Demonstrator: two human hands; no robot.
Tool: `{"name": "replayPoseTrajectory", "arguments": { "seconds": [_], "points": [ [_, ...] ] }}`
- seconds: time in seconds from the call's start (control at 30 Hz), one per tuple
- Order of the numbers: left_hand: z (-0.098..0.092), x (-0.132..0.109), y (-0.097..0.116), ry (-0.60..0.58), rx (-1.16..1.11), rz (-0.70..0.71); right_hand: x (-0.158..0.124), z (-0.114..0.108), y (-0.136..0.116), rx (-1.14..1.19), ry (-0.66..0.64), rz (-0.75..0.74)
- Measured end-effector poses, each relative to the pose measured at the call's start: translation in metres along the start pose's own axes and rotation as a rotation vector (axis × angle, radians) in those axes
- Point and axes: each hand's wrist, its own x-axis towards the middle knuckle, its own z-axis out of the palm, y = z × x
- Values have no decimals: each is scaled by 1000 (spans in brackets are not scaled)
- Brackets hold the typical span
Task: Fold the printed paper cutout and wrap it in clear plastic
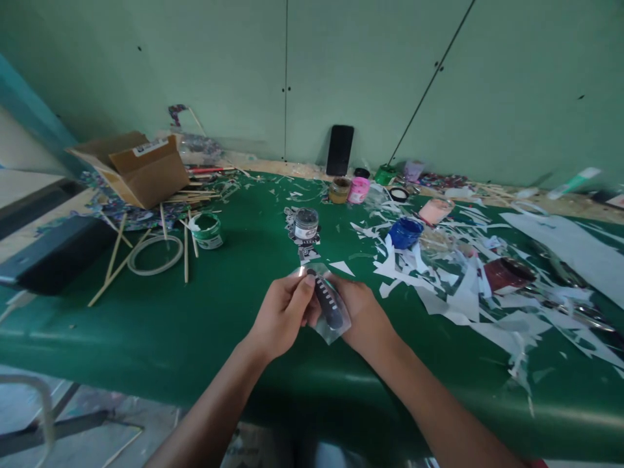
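Between my hands is a clear plastic piece (329,305) with a dark shape and a row of pale marks on it. My left hand (283,312) is closed on its left edge, the thumb pressed on top. My right hand (365,312) is at its right side, with its fingers mostly hidden behind the plastic. Just beyond them, a small jar with a dark grey top (306,224) stands on several black-and-white cut-outs (308,252). A white paper scrap (342,268) lies close to my right hand.
At left are a green paint jar (207,231), wooden sticks (117,260), a clear ring (156,255) and a cardboard box (141,170). A phone (340,151) leans on the wall. Paper scraps (463,292), a blue jar (405,233) and a dark red jar (509,274) crowd the right.
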Motion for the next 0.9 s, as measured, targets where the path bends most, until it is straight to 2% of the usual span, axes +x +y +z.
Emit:
{"name": "replayPoseTrajectory", "arguments": {
  "seconds": [0.23,0.37,0.53,0.9],
  "points": [
    [0,0,8,48,-46,-32,-5,10,-12,168,70,68],
    [-1,-1,8,38,-67,-69,-7,13,-15,159,117,30],
    [-2,-2,7,17,-88,-104,-10,15,-20,150,140,58],
    [-4,0,9,-3,-160,-95,-6,20,-18,-213,212,80]
  ]
}}
